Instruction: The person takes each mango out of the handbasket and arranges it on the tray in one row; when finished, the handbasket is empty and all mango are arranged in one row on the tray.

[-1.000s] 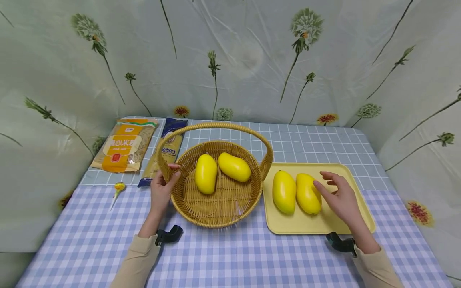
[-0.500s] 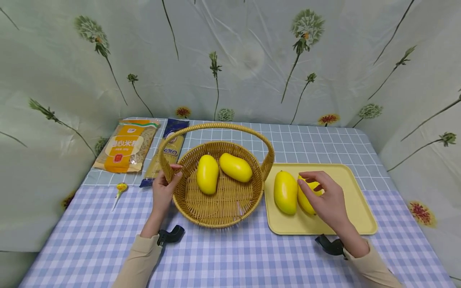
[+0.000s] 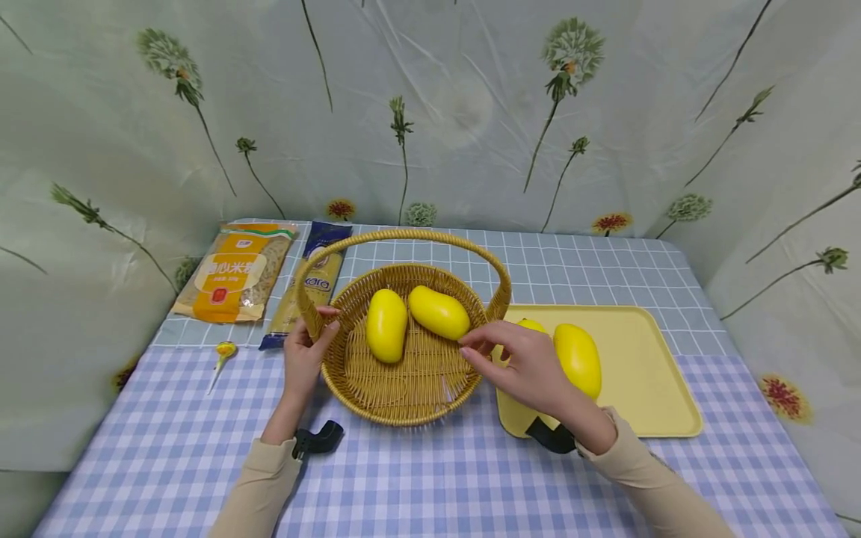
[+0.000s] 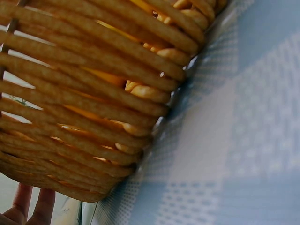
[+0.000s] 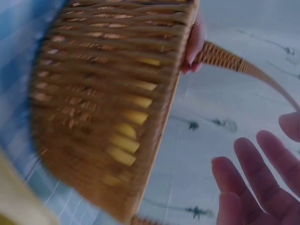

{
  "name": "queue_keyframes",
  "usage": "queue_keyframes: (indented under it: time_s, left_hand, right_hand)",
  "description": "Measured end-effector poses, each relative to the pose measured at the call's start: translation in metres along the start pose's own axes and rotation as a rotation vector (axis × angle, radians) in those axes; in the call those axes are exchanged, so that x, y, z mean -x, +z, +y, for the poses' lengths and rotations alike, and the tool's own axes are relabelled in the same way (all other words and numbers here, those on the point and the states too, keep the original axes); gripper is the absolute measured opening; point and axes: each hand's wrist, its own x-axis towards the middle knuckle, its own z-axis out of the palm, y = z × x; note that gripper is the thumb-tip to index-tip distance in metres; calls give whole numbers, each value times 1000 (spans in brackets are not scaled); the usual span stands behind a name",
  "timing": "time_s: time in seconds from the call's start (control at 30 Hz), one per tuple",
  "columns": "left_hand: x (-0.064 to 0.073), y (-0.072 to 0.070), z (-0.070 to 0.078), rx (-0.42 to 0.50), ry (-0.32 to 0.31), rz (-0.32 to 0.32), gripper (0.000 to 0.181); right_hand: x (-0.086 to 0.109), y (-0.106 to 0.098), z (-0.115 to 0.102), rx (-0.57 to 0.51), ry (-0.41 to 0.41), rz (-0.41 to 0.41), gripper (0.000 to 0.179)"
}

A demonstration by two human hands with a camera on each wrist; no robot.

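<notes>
A wicker basket point(image 3: 397, 403) with a tall arched handle point(image 3: 403, 235) stands mid-table. Inside lie two yellow mangoes, an upright-looking one point(image 3: 386, 326) and a slanted one point(image 3: 439, 312). My left hand point(image 3: 308, 357) holds the basket's left rim at the foot of the handle; its fingers point(image 4: 43, 206) show beyond the weave in the left wrist view. Bare and with bent, parted fingers, my right hand point(image 3: 521, 366) hovers at the right rim. Two more mangoes are on the yellow tray point(image 3: 646, 373): one point(image 3: 577, 360) is plainly visible, the other point(image 3: 532, 325) mostly hidden behind that hand.
At the back left lie an orange-labelled food bag point(image 3: 232, 273) and a blue-ended pasta pack point(image 3: 279, 317), partly behind the basket. A lollipop point(image 3: 223, 355) is on the checked tablecloth point(image 3: 417, 486). A flowered curtain point(image 3: 464, 149) hangs behind the table.
My right hand has swept left from the tray's right part, over the mangoes, to the basket's right rim. The left hand, basket and mangoes have stayed in place.
</notes>
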Motion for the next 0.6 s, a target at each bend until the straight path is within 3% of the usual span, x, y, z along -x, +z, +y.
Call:
queue_keyframes:
  time_s: [0.2, 0.6]
  left_hand:
    - [0, 0, -1, -8, 5, 1, 22]
    - [0, -1, 0, -20, 0, -10, 24]
  right_hand:
    - [-29, 12, -11, 0, 42, -144, 9]
    - [-76, 36, -15, 53, 213, -442, 35]
